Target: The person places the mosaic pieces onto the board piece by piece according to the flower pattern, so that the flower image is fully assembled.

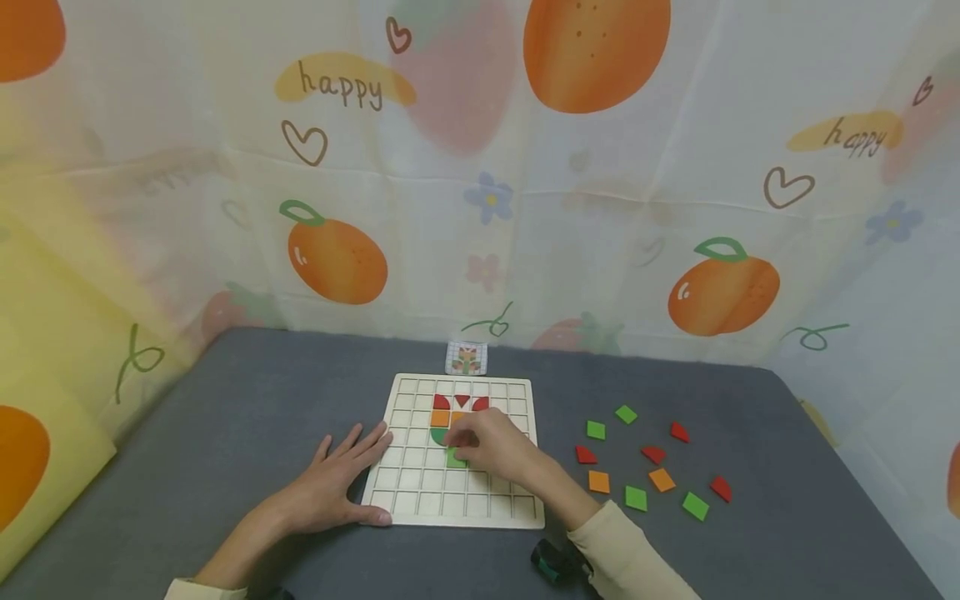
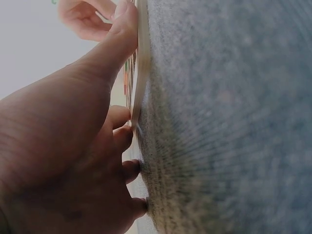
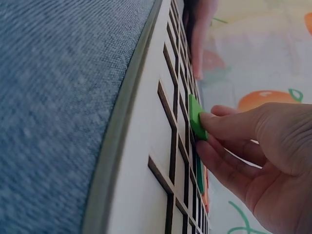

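A white grid board (image 1: 408, 481) lies on the dark grey table. My left hand (image 1: 326, 492) rests at its left edge with fingers spread, the thumb on the near left corner. Over the middle of the grid, my right hand (image 1: 498, 448) pinches a green square tile (image 3: 196, 118) between thumb and fingers. The tile is at the board's surface; whether it sits fully in its cell I cannot tell. Beyond it are red pieces (image 1: 441, 402), an orange square (image 1: 440, 418) and a dark green rounded piece (image 1: 437, 436) in the grid, others partly hidden by the right hand.
Right of the board lie several loose tiles: green squares (image 1: 636, 498), orange squares (image 1: 598, 482) and red pieces (image 1: 678, 432). A small pattern card (image 1: 466, 359) lies behind the board. A black device (image 1: 551, 562) is by my right wrist. A fruit-print curtain (image 1: 487, 233) hangs behind the table.
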Motion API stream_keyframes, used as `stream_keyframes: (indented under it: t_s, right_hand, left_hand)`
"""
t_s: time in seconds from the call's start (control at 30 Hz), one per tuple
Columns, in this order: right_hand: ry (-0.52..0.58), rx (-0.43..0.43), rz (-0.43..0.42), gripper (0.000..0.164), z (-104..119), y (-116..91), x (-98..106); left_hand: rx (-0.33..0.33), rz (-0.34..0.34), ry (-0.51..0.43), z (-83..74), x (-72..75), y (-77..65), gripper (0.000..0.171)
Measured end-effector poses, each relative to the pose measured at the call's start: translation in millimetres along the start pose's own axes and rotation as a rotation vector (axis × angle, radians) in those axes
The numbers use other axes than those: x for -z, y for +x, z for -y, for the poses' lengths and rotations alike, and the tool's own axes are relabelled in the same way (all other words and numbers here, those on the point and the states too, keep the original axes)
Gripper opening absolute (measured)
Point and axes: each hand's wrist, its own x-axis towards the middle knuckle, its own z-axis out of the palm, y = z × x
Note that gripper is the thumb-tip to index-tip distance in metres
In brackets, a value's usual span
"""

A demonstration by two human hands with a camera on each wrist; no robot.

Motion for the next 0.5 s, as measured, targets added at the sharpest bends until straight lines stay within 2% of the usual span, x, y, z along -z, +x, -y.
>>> stream_keyframes:
  t_s: [0.5]
  right_hand:
    - [-0.041, 0.0, 0.013, 0.014, -0.3, 1.1, -0.2]
  left_hand:
    - [0.005, -0.005, -0.005, 1.1, -2.1, 0.4, 0.11]
